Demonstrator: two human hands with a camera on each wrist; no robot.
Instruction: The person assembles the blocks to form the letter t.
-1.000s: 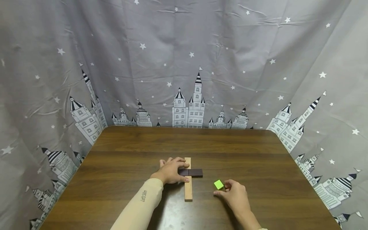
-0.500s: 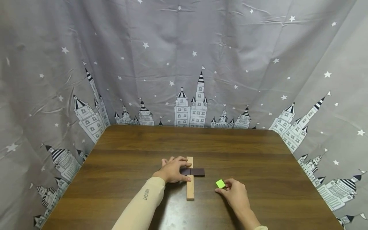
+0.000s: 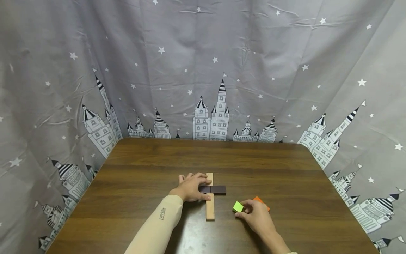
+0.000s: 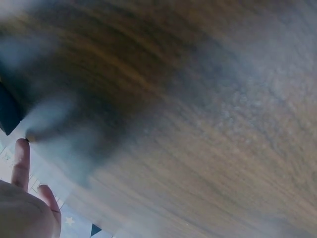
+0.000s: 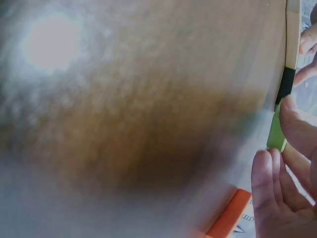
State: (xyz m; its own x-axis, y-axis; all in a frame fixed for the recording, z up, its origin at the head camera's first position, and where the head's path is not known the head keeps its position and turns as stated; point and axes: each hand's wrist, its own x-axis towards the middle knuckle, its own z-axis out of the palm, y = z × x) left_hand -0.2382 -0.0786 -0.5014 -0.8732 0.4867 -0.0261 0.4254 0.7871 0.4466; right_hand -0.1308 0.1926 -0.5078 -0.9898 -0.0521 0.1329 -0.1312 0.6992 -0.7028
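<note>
In the head view, dark wooden blocks [image 3: 218, 190] lie end to end across the table, with a pale upper block [image 3: 210, 176] and a pale lower block [image 3: 210, 211] forming a cross with them. My left hand [image 3: 190, 188] spans the crossing, index finger on the upper pale block and thumb on the lower one. To the right, my right hand [image 3: 258, 216] pinches a lime-green block [image 3: 238, 207] between thumb and fingers. The right wrist view also shows this green block [image 5: 276, 130] at the fingertips. An orange block [image 3: 262, 203] is partly hidden behind that hand.
The brown wood-grain table [image 3: 152, 158] reaches back to a grey curtain [image 3: 177, 63] printed with white castles and stars. The orange block [image 5: 230, 213] stands apart from the fingers in the right wrist view.
My right hand has moved slightly left, bringing the green block nearer the dark blocks. The orange block has come into sight behind the hand. The left hand keeps its place on the blocks.
</note>
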